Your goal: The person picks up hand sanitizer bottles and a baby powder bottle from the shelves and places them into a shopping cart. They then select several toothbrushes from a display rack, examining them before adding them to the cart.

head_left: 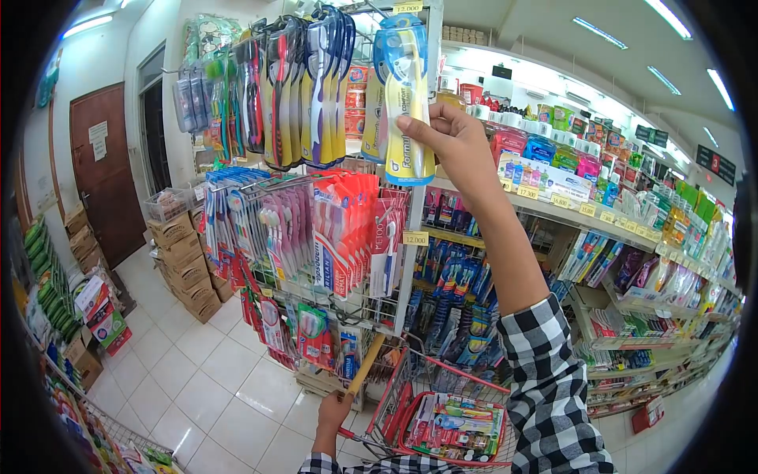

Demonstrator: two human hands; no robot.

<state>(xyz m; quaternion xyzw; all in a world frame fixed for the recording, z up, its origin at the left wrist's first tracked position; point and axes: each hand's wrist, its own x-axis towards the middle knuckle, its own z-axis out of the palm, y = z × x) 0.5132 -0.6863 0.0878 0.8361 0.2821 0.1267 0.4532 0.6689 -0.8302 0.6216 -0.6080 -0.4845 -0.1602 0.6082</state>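
My right hand (448,142) is raised at the top of the rack, thumb and fingers closed on the edge of a yellow and blue toothbrush pack (408,103). More packs hang on hooks to its left, with black, red and purple toothbrushes (320,87). My left hand (335,411) is low at the bottom centre, closed around something at the red cart handle, near the lower end of a yellowish strip (366,367). The small size hides exactly what it grips. The shopping cart (399,403) holds a red basket (503,442) of packaged items.
Red toothbrush packs (335,229) hang below the upper hooks. Shelves of bottles and packs (596,197) run along the right. Stacked cardboard boxes (185,268) stand on the tiled floor at left, near a brown door (105,174). A wire rack edge (103,411) is at lower left.
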